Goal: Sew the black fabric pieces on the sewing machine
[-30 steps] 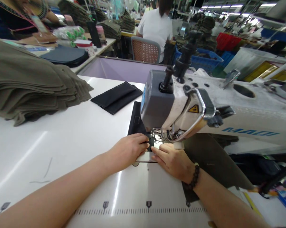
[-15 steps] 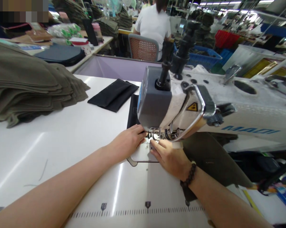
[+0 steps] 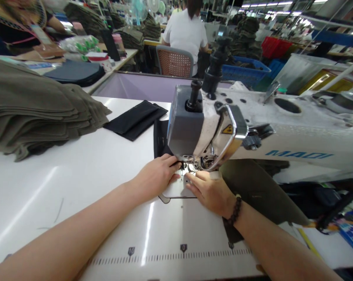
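Note:
Under the needle area of a sewing machine [image 3: 186, 125] lies a black fabric piece [image 3: 159, 136], mostly hidden behind the machine head. My left hand [image 3: 159, 173] rests at its near edge, fingers bent together over the cloth just left of the presser foot [image 3: 186, 164], thumb tucked lower. My right hand [image 3: 210, 191], a dark bead bracelet [image 3: 236, 210] at its wrist, lies just right of the needle plate [image 3: 175, 189] with fingers stretched towards the foot. An olive fabric panel [image 3: 258, 191] spreads beneath and beyond that wrist. Fingertips near the foot are partly hidden.
Two folded black fabric pieces [image 3: 135, 119] lie on the white table [image 3: 106, 171]. A tall stack of olive cloth [image 3: 41, 105] stands at left. Beyond a lilac-walled trough [image 3: 141, 84], a person in white [image 3: 184, 33] sits on a chair [image 3: 175, 62]. A blue basket [image 3: 243, 70] is behind the machine.
The view has shifted slightly, so the machine appears a little further left. Both hands keep nearly the same places beside the presser foot.

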`<state>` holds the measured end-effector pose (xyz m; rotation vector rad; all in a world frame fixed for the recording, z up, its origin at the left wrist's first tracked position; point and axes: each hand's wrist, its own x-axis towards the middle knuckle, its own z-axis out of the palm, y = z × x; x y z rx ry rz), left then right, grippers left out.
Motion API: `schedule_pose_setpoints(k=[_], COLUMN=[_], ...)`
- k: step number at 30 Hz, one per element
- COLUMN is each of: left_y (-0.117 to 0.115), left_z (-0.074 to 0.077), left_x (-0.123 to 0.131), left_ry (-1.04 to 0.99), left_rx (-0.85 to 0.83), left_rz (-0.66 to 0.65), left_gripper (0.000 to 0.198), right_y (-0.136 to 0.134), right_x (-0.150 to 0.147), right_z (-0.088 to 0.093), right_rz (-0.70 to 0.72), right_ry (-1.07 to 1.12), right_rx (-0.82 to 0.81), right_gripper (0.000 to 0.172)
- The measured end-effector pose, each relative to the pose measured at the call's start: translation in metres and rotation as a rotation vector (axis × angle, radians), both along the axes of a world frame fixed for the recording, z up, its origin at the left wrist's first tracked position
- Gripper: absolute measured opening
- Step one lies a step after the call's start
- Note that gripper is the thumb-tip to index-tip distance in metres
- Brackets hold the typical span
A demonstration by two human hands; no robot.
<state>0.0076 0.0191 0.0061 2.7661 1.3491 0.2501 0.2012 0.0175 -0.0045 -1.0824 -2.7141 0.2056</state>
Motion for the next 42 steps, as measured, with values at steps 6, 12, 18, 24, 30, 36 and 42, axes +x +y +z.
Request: schedule_pose_setpoints(k=[6,12,18,24,30,36,42], left_y=[-0.036,-0.05,-0.055,-0.052,-0.039,-0.02,0.002], left_z=[0.015,0.003,0.001,0.0,-0.004,-0.004,-0.006], left_x=[0.01,0.008,0.005,0.005,0.002,0.0,-0.005], left_ry=[0.154,0.102,0.048,0.087,0.108,0.071,-0.049], left_rx=[-0.022,0.074,0.027,0.007,-0.053,-0.106,-0.104], left_rz=[-0.114,-0.234,-0.231,-0.241,-0.201,-0.121,-0.089], left_gripper=[0.025,0.021,0.027,0.031,0.034,0.036,0.026], right_y=[0.0,-0.004,-0.006,-0.006,-0.005,-0.002,-0.003], right_x=[0.009,0.011,0.01,0.01,0.009,0.006,0.003], right_z=[0.004,0.009,0.006,0.006,0.005,0.0,-0.001], right_rz=[0.182,0.366,0.432,0.379,0.238,0.079,0.02], right_ry=[0.091,0.076,0.108,0.092,0.035,-0.037,-0.098], right_rx=[0.037,0.063,0.093,0.131,0.138,0.078,0.021], right_gripper=[0.022,0.03,0.035,0.034,0.025,0.023,0.027])
